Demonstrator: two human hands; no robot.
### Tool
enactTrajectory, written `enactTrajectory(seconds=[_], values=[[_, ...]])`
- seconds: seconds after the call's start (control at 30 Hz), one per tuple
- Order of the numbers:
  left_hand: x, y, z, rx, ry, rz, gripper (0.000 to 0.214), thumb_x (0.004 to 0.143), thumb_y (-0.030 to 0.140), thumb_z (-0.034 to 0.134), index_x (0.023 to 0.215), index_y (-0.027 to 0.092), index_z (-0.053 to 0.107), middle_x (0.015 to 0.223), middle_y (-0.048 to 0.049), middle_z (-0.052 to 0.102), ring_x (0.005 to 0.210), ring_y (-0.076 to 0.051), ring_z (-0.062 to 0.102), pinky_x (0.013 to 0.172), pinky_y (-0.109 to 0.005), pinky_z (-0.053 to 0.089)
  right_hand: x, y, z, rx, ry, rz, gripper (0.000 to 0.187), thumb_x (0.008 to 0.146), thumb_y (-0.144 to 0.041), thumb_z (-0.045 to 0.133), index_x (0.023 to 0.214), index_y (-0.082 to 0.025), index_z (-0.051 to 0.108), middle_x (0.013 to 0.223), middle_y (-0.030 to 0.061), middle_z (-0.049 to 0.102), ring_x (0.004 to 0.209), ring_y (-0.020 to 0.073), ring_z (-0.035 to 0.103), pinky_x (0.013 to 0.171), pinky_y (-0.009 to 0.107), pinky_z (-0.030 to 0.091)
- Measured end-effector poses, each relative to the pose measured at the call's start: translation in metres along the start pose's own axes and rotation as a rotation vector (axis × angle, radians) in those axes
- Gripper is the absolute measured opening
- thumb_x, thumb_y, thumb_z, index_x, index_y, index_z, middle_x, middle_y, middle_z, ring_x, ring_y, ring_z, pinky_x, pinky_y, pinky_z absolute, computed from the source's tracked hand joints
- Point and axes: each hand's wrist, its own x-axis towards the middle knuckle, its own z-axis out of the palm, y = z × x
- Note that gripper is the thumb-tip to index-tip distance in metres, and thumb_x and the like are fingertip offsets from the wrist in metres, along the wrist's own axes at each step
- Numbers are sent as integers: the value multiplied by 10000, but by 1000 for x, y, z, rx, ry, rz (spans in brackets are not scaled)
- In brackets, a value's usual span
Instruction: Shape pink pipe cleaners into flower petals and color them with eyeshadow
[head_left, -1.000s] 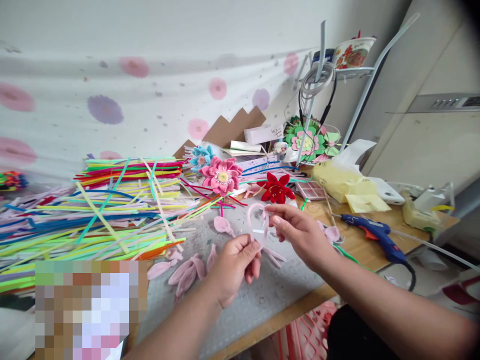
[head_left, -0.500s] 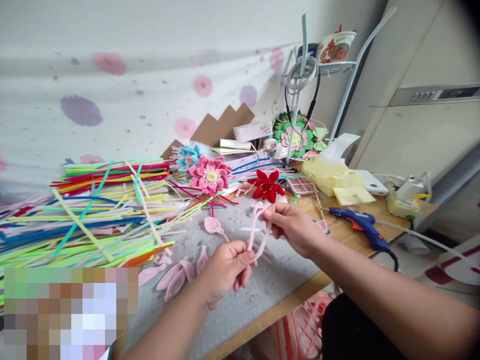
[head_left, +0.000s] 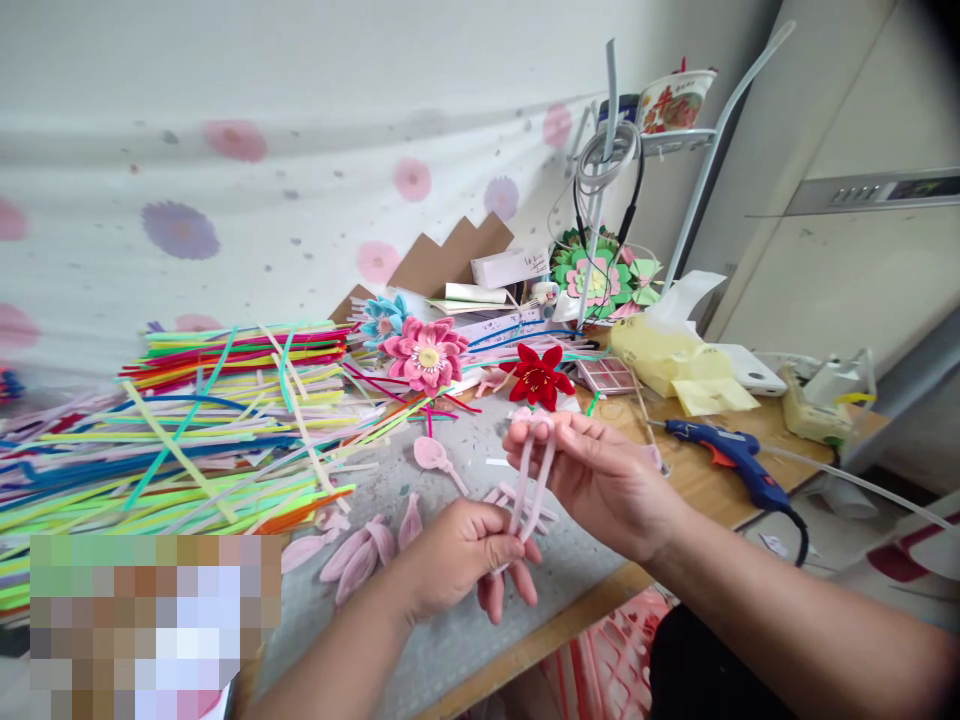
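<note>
Both my hands hold one pale pink pipe cleaner (head_left: 534, 480) bent into a narrow loop above the grey mat (head_left: 480, 610). My left hand (head_left: 463, 558) pinches the loop's lower ends between thumb and forefinger. My right hand (head_left: 592, 470) pinches the top of the loop, with its other fingers curled. Several finished pink petals (head_left: 360, 555) lie on the mat just left of my left hand, and a single petal (head_left: 430, 453) lies farther back.
A big heap of coloured pipe cleaners (head_left: 187, 420) fills the left of the table. Pink (head_left: 426, 355), blue (head_left: 382, 318) and red (head_left: 537, 375) flowers stand behind. A blue glue gun (head_left: 724, 455), yellow tissue pack (head_left: 667, 360) and metal rack (head_left: 622, 160) are at the right.
The pink loop has been squeezed from a round shape into a long narrow one. My left hand has dropped lower and nearer; my right hand still holds the top.
</note>
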Motion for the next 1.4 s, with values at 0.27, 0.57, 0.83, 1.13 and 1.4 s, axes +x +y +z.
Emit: enactTrajectory(seconds=[0.27, 0.57, 0.83, 1.13, 1.4], values=[[-1, 0, 3, 14, -17, -42, 183, 779, 295, 588, 795, 119, 638, 760, -92, 729, 340, -65, 527, 383, -178, 372, 10, 2, -9, -93, 87, -107, 96, 698, -232, 734, 713, -189, 649, 763, 23, 712, 747, 134, 645, 742, 285, 478], [2, -1, 0, -14, -2, -68, 221, 780, 327, 591, 766, 108, 618, 711, -92, 725, 343, -73, 540, 349, -164, 338, 20, 2, -21, -111, 116, -98, 136, 673, -210, 746, 797, -176, 703, 735, 26, 715, 712, 128, 654, 701, 260, 492], [2, -5, -3, 5, -47, -108, 256, 786, 352, 585, 692, 114, 604, 552, -45, 682, 302, -66, 490, 322, -155, 316, 18, 1, -25, -50, 6, -66, 118, 682, -215, 750, 771, -175, 684, 724, 11, 690, 688, 127, 641, 683, 275, 509], [-3, -1, -2, -43, -277, -83, 287, 788, 385, 587, 686, 121, 630, 464, -17, 633, 276, -63, 452, 301, -156, 290, 7, -2, -24, -65, -276, 43, 236, 741, -353, 703, 907, -184, 692, 654, 1, 587, 615, 117, 566, 613, 279, 468], [-5, 2, -2, -87, -385, -137, 293, 740, 406, 640, 654, 126, 657, 472, -28, 642, 329, -96, 526, 294, -166, 295, 7, -1, -21, -89, -305, -26, 157, 724, -317, 720, 750, -171, 666, 613, -16, 494, 560, 93, 466, 493, 220, 334]])
